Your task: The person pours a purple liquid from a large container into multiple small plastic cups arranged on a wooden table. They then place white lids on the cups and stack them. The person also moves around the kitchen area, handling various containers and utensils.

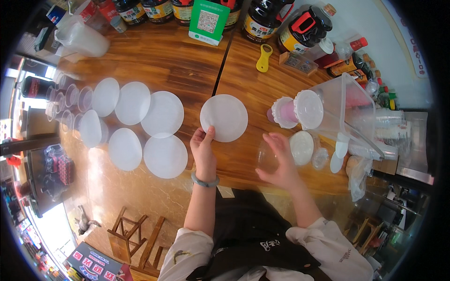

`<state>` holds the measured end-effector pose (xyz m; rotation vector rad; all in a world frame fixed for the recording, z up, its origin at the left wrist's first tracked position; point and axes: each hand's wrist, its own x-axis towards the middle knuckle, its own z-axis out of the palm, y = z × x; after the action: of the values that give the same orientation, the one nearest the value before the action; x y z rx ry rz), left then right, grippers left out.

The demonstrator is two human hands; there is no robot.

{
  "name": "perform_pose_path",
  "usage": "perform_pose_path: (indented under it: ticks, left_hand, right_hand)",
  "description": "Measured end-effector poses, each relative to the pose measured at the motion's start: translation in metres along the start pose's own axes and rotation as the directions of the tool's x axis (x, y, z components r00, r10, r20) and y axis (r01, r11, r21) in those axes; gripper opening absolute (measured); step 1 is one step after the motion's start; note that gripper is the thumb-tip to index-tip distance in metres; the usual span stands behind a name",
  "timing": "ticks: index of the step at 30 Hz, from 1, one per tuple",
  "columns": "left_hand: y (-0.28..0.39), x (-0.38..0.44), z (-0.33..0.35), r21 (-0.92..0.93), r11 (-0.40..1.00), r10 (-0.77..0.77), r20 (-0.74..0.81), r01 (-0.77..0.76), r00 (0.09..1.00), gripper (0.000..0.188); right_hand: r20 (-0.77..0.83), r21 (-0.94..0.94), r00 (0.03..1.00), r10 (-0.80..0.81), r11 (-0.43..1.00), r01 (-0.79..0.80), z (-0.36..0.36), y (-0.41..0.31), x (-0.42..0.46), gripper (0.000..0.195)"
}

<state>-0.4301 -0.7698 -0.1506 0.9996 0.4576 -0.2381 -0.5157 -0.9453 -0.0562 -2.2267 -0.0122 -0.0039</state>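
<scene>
My left hand (205,147) pinches the near edge of a thin white round disc (225,117) between thumb and fingers, over the wooden table. My right hand (281,163) curves in a C around a clear plastic cup (266,158), thumb at its near side and fingers at its far side. Several more white discs (163,156) lie in two rows to the left, some overlapping, and clear rims show under parts of them. Farther left stand uncovered clear plastic cups (85,99). A stack of white discs in clear plastic (301,147) lies just right of my right hand.
Pink and white pedestal stands (309,109) and a clear plastic bin (355,109) stand at the right. A yellow peeler (264,59) lies ahead. Dark sauce jugs (262,21) and a green code stand (208,21) line the back. Wooden stools (126,235) and a cat (84,221) are on the floor.
</scene>
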Motion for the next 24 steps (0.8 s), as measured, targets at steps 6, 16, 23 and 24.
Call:
perform_pose_path:
  ticks: [6,16,23,24]
  left_hand:
    - [0.003,-0.029,-0.011,0.022,0.999,-0.033,-0.008,0.034,0.999,0.012]
    - [-0.006,-0.056,-0.03,-0.022,0.997,-0.076,-0.051,0.075,0.996,0.013]
    - [-0.001,-0.053,-0.031,-0.235,0.949,-0.209,0.022,0.209,0.978,0.015]
    - [-0.007,-0.05,-0.039,-0.268,0.933,-0.212,0.121,0.238,0.97,0.02]
  right_hand:
    - [0.099,-0.14,0.992,-0.083,0.985,0.097,0.011,-0.032,0.035,0.068]
    - [0.216,-0.326,0.95,-0.224,0.901,0.287,0.059,-0.029,0.052,0.063]
    - [0.157,-0.309,0.96,-0.23,0.912,0.269,0.078,-0.011,0.054,0.063]
    - [0.15,-0.303,0.965,-0.214,0.919,0.251,0.078,-0.009,0.054,0.064]
